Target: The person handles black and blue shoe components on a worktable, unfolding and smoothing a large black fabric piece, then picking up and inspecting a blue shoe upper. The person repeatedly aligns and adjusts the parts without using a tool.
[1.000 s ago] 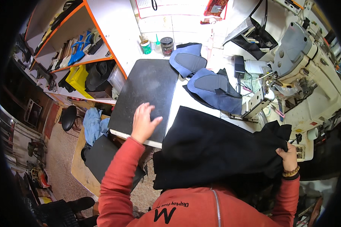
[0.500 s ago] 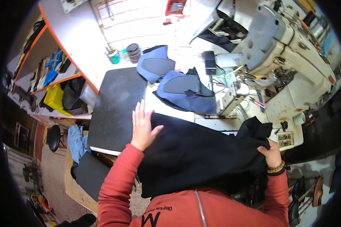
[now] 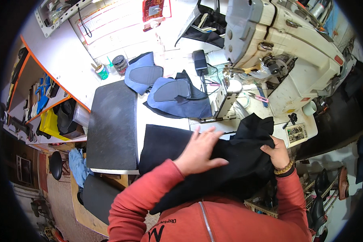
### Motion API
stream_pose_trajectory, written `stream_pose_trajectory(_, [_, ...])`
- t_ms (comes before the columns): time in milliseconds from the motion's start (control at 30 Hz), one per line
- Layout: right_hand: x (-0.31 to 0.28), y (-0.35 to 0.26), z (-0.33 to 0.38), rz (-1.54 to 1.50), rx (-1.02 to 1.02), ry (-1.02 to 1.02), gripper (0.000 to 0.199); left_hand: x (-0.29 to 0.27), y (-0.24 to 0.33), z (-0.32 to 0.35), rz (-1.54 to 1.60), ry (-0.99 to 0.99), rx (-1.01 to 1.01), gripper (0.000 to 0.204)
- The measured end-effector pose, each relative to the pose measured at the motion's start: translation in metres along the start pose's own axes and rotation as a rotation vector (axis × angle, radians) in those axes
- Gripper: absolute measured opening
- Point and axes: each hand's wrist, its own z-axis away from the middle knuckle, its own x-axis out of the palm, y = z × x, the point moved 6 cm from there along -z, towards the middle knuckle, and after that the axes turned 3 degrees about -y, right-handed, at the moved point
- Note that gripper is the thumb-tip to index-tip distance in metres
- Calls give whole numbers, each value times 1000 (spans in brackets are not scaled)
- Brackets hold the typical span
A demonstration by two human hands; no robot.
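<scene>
The left hand [image 3: 201, 152], taken as the centre of the clock with twelve pointing away from the person, is spread, thumb apart from the fingers, above the black cloth [image 3: 234, 173]; whether the palm touches it cannot be told. At three o'clock the right hand [image 3: 277, 153], with a beaded bracelet [image 3: 284, 168] at its wrist, pinches the cloth's edge, thumb on top. The cloth lies beneath and around the left hand, flat toward nine o'clock and bunched toward two, covering the near edge of the white counter [image 3: 148, 118]. Just beyond it, toward eleven, sits the nearer blue piece [image 3: 179, 109] with a dark patch on top; the farther blue piece [image 3: 129, 85] lies beside it in the same direction. A black mat [image 3: 112, 129] stretches between nine and ten o'clock, with a dark jar [image 3: 119, 64] and a green-labelled pot [image 3: 102, 73] past its far end. At twelve, beyond the blue pieces, is a black adapter [image 3: 199, 62]. Pink-handled scissors [image 3: 260, 98] lie between one and two, before the large pale sewing machine [image 3: 286, 44]. Between two and three stand a tray of small parts [image 3: 297, 134] and, farther off, a pale cup [image 3: 309, 108]. Well apart at nine, a light-blue garment [image 3: 77, 164] hangs beside a black stool [image 3: 56, 165].
</scene>
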Motion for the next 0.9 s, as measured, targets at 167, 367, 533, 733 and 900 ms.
stream_pose_trajectory(167, [9, -20, 6, 115, -33, 6, 32, 17, 40, 4, -5, -12, -212, 44])
stream_pose_trajectory(367, [-4, -73, 25, 367, -338, -125, 50, -122, 53, 88, 3, 290, -85, 34])
stream_pose_trajectory(533, [-72, -94, 31, -166, -339, 271, 33, -240, 34, 213, 681, 844, -438, 24])
stream_pose_trajectory(733, [-155, -182, 50, -168, -614, 576, 32, -374, 71, 281, 407, 1217, -478, 35])
stream_pose_trajectory(900, [-161, -190, 23, 186, -468, 506, 31, -410, 54, 280, 254, 863, -408, 41])
